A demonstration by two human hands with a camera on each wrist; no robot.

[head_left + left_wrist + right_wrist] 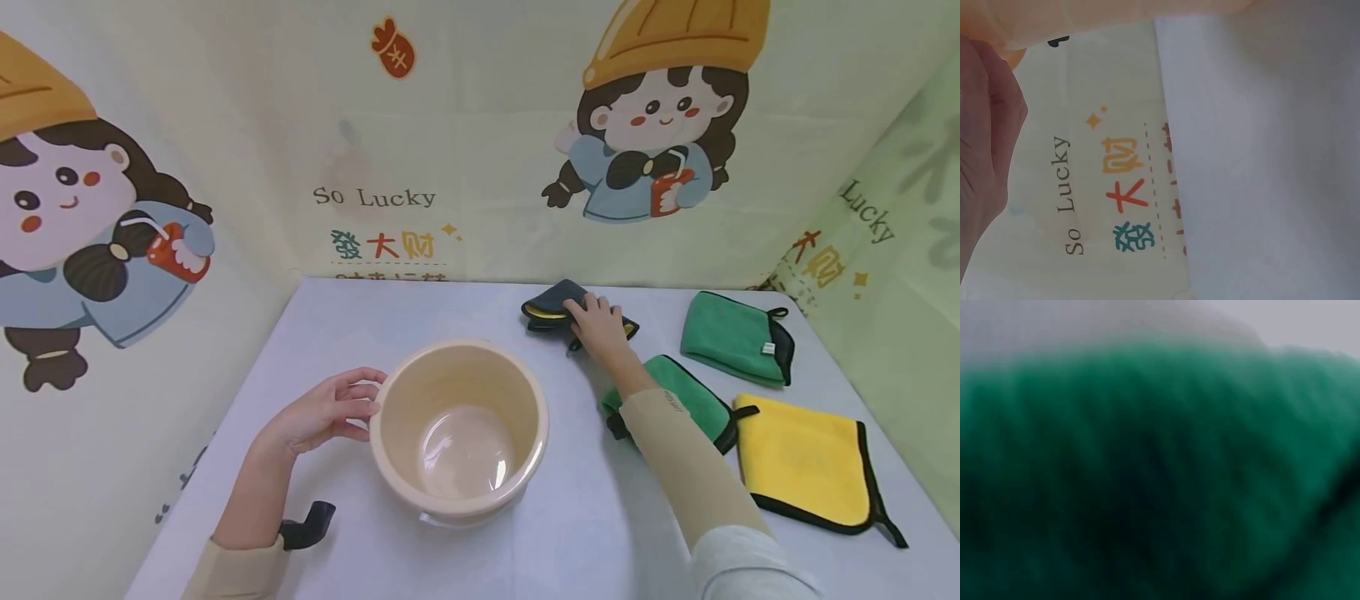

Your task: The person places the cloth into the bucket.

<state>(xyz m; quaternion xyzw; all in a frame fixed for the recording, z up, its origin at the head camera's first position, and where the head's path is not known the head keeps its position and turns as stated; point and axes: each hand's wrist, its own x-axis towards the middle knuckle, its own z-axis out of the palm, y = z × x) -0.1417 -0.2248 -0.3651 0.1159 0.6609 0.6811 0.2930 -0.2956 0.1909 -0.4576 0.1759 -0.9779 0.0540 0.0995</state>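
A cream plastic bucket (459, 507) stands on the white table in the head view. My left hand (330, 412) touches its left side near the rim with spread fingers; the left wrist view shows that hand (988, 125) beneath the bucket wall (1104, 14). At the table's back, my right hand (603, 329) holds a dark blue folded cloth (558, 298) with a yellow inner side. Below my right forearm lies a green folded cloth (678, 383), partly covered by the sleeve. Blurred green cloth (1166, 425) fills most of the right wrist view.
A second green cloth (727, 337) lies at the back right, and a yellow cloth (806, 458) with black edging lies nearer on the right. A black strap-like piece (309, 527) sticks out beside my left wrist. Printed curtains (480, 150) stand behind the table and along its sides.
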